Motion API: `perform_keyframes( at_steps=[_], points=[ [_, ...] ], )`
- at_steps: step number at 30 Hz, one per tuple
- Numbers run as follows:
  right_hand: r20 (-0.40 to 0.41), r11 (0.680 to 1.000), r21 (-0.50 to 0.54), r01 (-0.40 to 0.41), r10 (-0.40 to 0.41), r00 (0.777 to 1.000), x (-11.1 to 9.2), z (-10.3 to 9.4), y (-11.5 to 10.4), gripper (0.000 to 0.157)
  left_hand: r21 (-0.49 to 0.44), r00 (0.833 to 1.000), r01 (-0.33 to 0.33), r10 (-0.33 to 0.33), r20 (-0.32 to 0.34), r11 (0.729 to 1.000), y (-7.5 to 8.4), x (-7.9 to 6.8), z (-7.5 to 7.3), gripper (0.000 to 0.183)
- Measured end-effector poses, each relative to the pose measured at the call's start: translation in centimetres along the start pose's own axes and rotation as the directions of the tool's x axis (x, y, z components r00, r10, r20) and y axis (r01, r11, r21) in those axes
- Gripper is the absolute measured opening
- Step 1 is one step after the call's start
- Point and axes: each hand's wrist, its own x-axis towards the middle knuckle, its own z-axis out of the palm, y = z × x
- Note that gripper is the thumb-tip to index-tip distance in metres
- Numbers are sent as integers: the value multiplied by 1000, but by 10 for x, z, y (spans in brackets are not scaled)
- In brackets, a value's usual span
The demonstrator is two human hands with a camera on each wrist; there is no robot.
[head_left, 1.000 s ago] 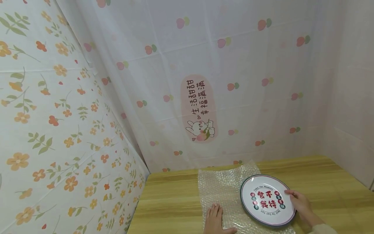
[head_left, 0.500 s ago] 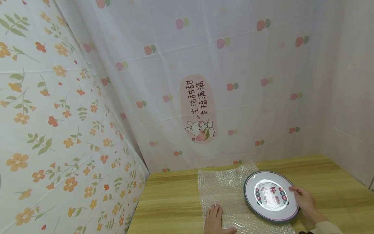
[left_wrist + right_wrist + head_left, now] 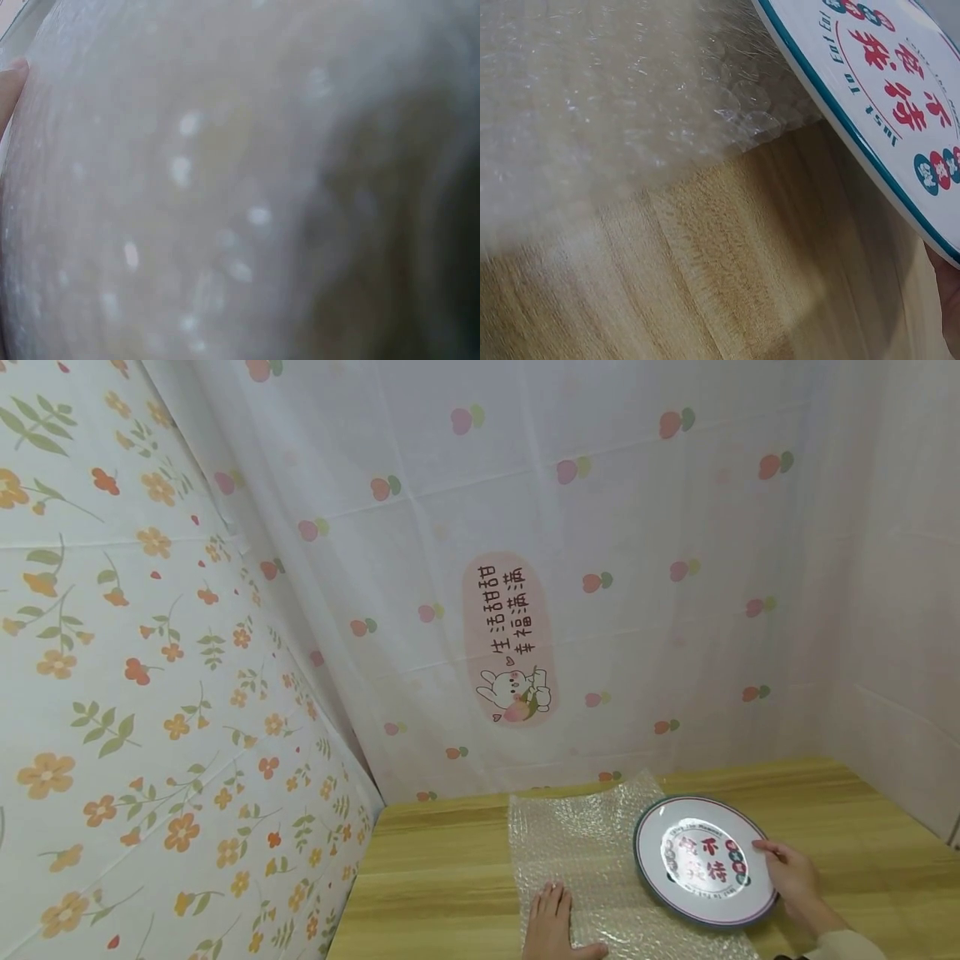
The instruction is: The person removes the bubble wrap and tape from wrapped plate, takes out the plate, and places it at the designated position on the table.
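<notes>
A round white plate [image 3: 720, 893] with a dark teal rim and red lettering is gripped at its right edge by my right hand [image 3: 795, 877], thumb on top. In the right wrist view the plate [image 3: 855, 82] is tilted above the wood surface and the edge of the bubble wrap [image 3: 630, 97]. My left hand [image 3: 551, 927] lies flat on the sheet of bubble wrap [image 3: 570, 835], fingers straight and pointing away from me. In the left wrist view the wrap [image 3: 187, 187] fills most of the picture, blurred, with one fingertip at the left edge.
The wood-grain table [image 3: 427, 877] runs back to a white curtain [image 3: 637, 635] printed with small fruits. On the left hangs a floral curtain [image 3: 165, 693]. More table surface [image 3: 862, 827] lies right of the plate.
The plate has moved right and slightly away from me with my right hand, uncovering more of the bubble wrap. My left hand has stayed in place.
</notes>
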Motion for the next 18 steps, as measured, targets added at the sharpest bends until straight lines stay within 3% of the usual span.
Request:
perform_keyframes(
  at_steps=[9, 18],
  points=[
    [-30, 999, 9, -42, 42, 999, 5, -8, 6, 31, 37, 997, -28, 31, -76, 999, -1, 1, 6, 95],
    [-36, 991, 50, -126, 128, 991, 8, -18, 20, 33, -4, 1000, -5, 5, 5, 1000, -1, 1, 5, 96]
  ],
)
